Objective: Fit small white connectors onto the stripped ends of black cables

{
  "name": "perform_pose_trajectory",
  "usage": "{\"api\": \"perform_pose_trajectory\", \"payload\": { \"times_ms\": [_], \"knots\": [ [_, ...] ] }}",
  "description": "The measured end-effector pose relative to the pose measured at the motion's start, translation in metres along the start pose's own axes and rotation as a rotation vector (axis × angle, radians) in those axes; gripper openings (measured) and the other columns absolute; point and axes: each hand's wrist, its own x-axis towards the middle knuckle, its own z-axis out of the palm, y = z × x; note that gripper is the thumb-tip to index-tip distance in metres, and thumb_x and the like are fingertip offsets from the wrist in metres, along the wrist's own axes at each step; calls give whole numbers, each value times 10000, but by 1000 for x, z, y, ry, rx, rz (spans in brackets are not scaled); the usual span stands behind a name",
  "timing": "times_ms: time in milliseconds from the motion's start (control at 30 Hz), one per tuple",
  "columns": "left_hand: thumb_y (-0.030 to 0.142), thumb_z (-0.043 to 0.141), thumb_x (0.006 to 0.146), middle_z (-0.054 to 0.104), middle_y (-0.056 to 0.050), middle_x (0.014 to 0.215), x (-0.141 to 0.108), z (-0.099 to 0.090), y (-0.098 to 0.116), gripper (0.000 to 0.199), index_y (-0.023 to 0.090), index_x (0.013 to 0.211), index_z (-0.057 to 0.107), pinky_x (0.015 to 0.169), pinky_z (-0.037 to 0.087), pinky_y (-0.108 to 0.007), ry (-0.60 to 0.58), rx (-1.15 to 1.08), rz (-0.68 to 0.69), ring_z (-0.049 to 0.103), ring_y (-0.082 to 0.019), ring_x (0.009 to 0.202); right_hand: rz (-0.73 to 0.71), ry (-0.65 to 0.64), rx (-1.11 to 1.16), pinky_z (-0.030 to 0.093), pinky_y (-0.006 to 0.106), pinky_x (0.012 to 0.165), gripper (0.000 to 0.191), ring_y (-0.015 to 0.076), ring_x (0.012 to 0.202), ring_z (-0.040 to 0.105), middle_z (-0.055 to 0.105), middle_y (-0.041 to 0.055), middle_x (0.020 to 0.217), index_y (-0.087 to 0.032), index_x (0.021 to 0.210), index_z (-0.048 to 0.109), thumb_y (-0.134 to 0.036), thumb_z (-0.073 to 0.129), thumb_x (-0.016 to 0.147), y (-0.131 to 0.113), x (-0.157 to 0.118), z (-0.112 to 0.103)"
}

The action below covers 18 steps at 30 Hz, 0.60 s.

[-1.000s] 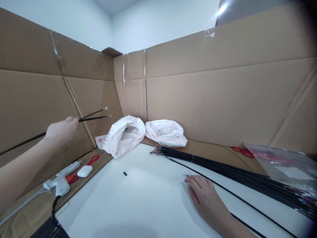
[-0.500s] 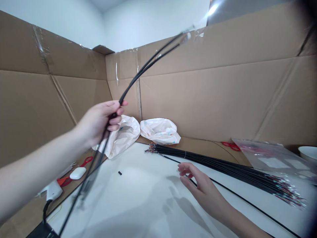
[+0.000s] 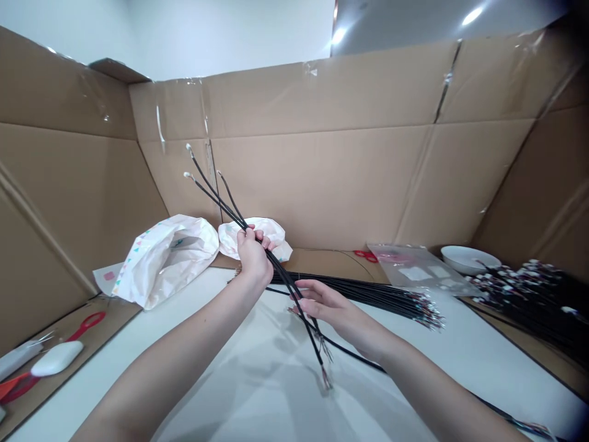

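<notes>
My left hand (image 3: 252, 255) grips a few thin black cables (image 3: 215, 185) at mid-length, their pale tips rising up and to the left. Their lower ends hang past my right hand (image 3: 324, 304) and show frayed coloured wires (image 3: 326, 376). That hand is open, with its fingers spread just beside the cables and nothing held. Behind it, a long bundle of black cables (image 3: 363, 293) lies on the white table (image 3: 460, 350), and a loose black cable (image 3: 343, 348) runs beneath my right wrist.
Two white plastic bags (image 3: 170, 261) stand against the cardboard wall (image 3: 322, 178). Red scissors (image 3: 87, 322), a white earbud case (image 3: 57, 359), a clear zip bag (image 3: 414, 265), a white bowl (image 3: 469, 259) and a heap of connector-ended cables (image 3: 519, 294) lie around the table.
My view has turned right. My left hand has moved from the left towards the middle, holding the cables more upright. My right hand has lifted from the table to beside them.
</notes>
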Motion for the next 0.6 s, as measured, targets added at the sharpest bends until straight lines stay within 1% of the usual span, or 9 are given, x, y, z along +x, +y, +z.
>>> {"api": "perform_pose_trajectory", "payload": {
  "times_ms": [67, 133, 200, 233, 267, 333, 400, 500, 600],
  "knots": [
    [96, 291, 859, 317, 74, 528, 3, 0, -7, 166, 192, 738, 351, 378, 224, -170, 20, 4, -17, 266, -43, 346, -3, 17, -18, 394, 312, 864, 494, 185, 971, 538, 544, 74, 1084, -181, 1129, 451, -361, 629, 706, 7, 7, 3],
    [104, 285, 866, 326, 75, 524, 2, -2, -9, 166, 194, 741, 348, 392, 251, -168, 25, 14, -34, 292, -45, 354, 6, 0, -69, 428, 260, 722, 409, 137, 765, 563, 576, 45, 936, -166, 1084, 459, -267, 592, 710, 11, 10, 3],
    [127, 296, 877, 359, 71, 529, -4, -9, -9, 161, 193, 745, 359, 423, 303, -166, 17, 37, -57, 356, -50, 386, 15, -23, -180, 393, 219, 554, 307, 90, 560, 487, 559, 13, 801, -161, 1041, 465, -220, 498, 741, 9, 9, -3],
    [141, 312, 881, 389, 65, 539, -8, -13, -7, 155, 190, 746, 372, 450, 338, -167, 8, 55, -78, 406, -54, 420, 7, -24, -274, 361, 208, 507, 247, 82, 525, 447, 544, 7, 765, -164, 998, 479, -211, 449, 758, 7, 7, -10],
    [158, 334, 883, 428, 54, 557, -13, -19, -5, 149, 184, 746, 388, 485, 374, -173, -3, 77, -110, 462, -63, 469, -10, -16, -392, 337, 201, 485, 196, 85, 528, 427, 534, 7, 748, -169, 942, 492, -205, 412, 767, 4, 4, -18],
    [184, 379, 879, 519, 11, 625, -25, -33, -2, 144, 164, 746, 432, 566, 436, -204, -35, 129, -211, 559, -99, 602, -64, -1, -682, 338, 199, 533, 115, 108, 624, 448, 535, 17, 753, -172, 773, 495, -198, 383, 769, -3, -4, -42],
    [203, 410, 874, 596, -53, 759, -38, -49, -1, 140, 140, 774, 484, 628, 471, -247, -70, 188, -352, 600, -134, 699, -50, -21, -875, 344, 212, 575, 93, 118, 638, 444, 524, 14, 711, -172, 713, 476, -198, 393, 746, -7, -12, -69],
    [257, 455, 866, 611, -77, 906, -53, -72, -5, 123, 152, 885, 515, 720, 494, -282, -64, 258, -639, 619, -166, 838, 148, -73, -967, 320, 214, 538, 82, 111, 584, 423, 503, 9, 648, -170, 679, 494, -180, 415, 692, -2, -21, -109],
    [314, 487, 852, 606, -107, 952, -61, -88, -15, 194, 126, 893, 512, 672, 503, -235, 10, 276, -826, 625, -149, 797, 365, -87, -972, 294, 217, 499, 75, 102, 526, 420, 490, 9, 595, -154, 616, 507, -145, 433, 605, 12, -26, -140]
  ]
}}
